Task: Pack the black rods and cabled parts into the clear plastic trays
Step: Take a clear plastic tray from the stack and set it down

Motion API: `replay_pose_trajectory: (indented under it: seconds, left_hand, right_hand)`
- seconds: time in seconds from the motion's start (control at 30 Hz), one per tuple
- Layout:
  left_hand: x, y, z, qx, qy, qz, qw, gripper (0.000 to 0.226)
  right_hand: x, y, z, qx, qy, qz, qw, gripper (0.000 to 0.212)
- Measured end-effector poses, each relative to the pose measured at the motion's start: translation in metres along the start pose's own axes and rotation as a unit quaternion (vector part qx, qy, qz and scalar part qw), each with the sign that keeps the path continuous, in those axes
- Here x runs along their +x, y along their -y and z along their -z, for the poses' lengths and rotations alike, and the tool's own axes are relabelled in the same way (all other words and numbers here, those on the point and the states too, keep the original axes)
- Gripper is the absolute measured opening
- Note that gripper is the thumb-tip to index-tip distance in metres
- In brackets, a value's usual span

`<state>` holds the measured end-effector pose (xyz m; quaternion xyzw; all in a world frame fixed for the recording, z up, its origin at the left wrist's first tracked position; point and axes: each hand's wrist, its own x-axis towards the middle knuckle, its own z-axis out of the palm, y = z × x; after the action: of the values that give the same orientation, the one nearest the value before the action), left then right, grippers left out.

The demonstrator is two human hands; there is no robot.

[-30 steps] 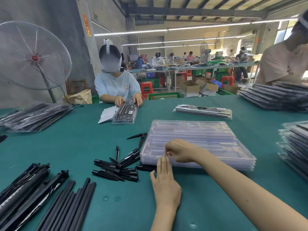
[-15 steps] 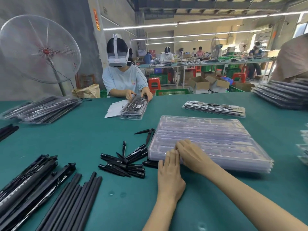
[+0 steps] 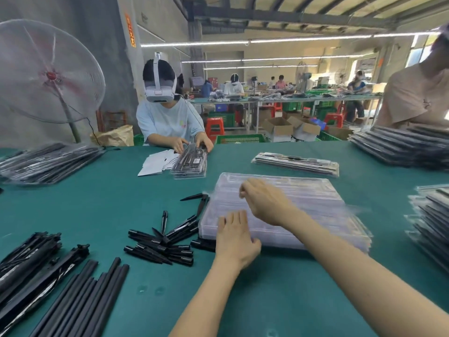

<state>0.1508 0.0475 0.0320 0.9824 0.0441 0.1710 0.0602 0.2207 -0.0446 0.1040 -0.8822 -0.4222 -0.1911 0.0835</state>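
A stack of clear plastic trays (image 3: pixel 315 200) lies on the green table (image 3: pixel 97 210) in front of me. My left hand (image 3: pixel 235 237) presses flat on the stack's near left corner, fingers straight. Just above the stack, my right hand (image 3: pixel 263 201) has its fingers curled and seems to pinch the left edge of the top tray, which looks blurred. Left of the stack lies a loose pile of short black spikes (image 3: pixel 165 246). Long black rods (image 3: pixel 82 297) lie side by side at the lower left. Black cabled parts (image 3: pixel 31 266) lie next to them.
Opposite me, a person in a headset handles a filled tray (image 3: pixel 190 161) beside white papers (image 3: pixel 155 162). More filled trays (image 3: pixel 295 161) lie beyond my stack, with tall stacks at the right (image 3: pixel 401 147) and near right (image 3: pixel 435 229). Bagged parts (image 3: pixel 46 161) are far left, under a fan (image 3: pixel 48 74).
My right hand has risen from the stack's near edge and moved farther over it, and the top tray is blurred. My left hand stays pressed on the near left corner.
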Motion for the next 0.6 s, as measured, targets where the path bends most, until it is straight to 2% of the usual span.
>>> replay_pose_trajectory:
  seconds: [0.1, 0.17, 0.27, 0.33, 0.4, 0.47, 0.53, 0.6]
  left_hand:
    - [0.008, 0.009, 0.001, 0.037, 0.059, -0.028, 0.997, 0.063]
    - [0.004, 0.013, -0.004, 0.039, 0.094, -0.037, 0.994, 0.073]
    - [0.008, 0.014, -0.003, 0.014, 0.122, -0.030, 0.992, 0.079]
    - [0.010, 0.013, 0.004, -0.070, 0.126, -0.012, 0.990, 0.071]
    - [0.006, 0.015, 0.005, -0.260, 0.068, 0.028, 0.963, 0.050]
    - [-0.003, 0.011, 0.003, -0.393, -0.048, 0.091, 0.914, 0.021]
    - [-0.009, -0.002, 0.001, -0.390, -0.146, 0.168, 0.894, 0.025]
    - [-0.011, -0.014, -0.002, -0.375, -0.176, 0.235, 0.879, 0.032]
  right_hand:
    - [-0.017, -0.014, -0.013, -0.051, 0.005, 0.060, 0.997, 0.024]
    - [-0.030, -0.026, -0.019, -0.097, 0.049, 0.078, 0.991, 0.028]
    - [-0.043, -0.027, -0.027, -0.085, 0.066, 0.030, 0.994, 0.031]
    - [-0.045, -0.022, -0.029, -0.024, 0.036, 0.006, 0.999, 0.032]
    - [-0.046, -0.023, -0.026, 0.104, 0.008, -0.041, 0.994, 0.030]
    - [-0.045, -0.025, -0.020, 0.235, -0.003, -0.076, 0.969, 0.023]
    - [-0.043, -0.027, -0.013, 0.319, 0.018, -0.082, 0.944, 0.017]
    - [-0.039, -0.029, -0.006, 0.331, 0.058, -0.077, 0.939, 0.016]
